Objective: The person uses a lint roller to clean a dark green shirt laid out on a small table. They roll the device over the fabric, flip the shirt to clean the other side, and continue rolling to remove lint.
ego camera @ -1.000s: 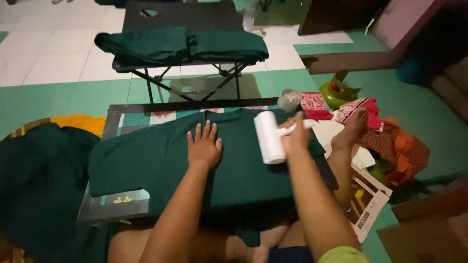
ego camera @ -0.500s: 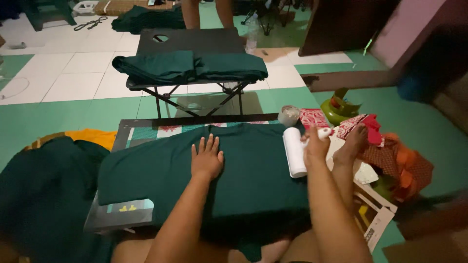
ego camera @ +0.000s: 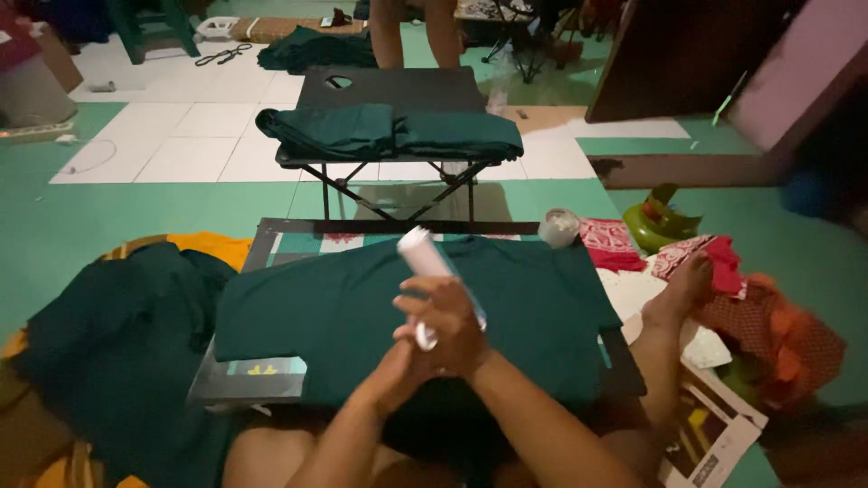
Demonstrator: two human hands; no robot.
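A person sits on the floor with bare legs stretched forward, looking down at both hands held together above a low desk (ego camera: 237, 387). The right hand (ego camera: 449, 327) has its fingers (ego camera: 432, 303) closed around the handle of a white lint roller (ego camera: 429, 263). The left hand (ego camera: 398, 361) presses in against the right from below and to the left; its fingers are hidden, so I cannot tell whether they grip. The roller's long axis runs up and away from the hands, tilting slightly left, its white head clear of the cloth. Directly beneath lies a dark green shirt (ego camera: 344, 312), spread flat across the desk, its sleeve (ego camera: 592, 303) reaching the right edge. The cloth is open on both sides of the hands. To the left, on the floor, a heap of dark green cloth (ego camera: 108, 343) lies over something orange. To the right, the person's bare foot (ego camera: 683, 289) rests near red patterned cloths (ego camera: 610, 239) and paper. A roll of tape (ego camera: 559, 226) sits at the desk's far right corner. Beyond stands a black folding stand (ego camera: 389, 90) carrying folded green shirts (ego camera: 389, 131). Farthest off, another person's legs (ego camera: 416, 32) stand on the tiled floor.
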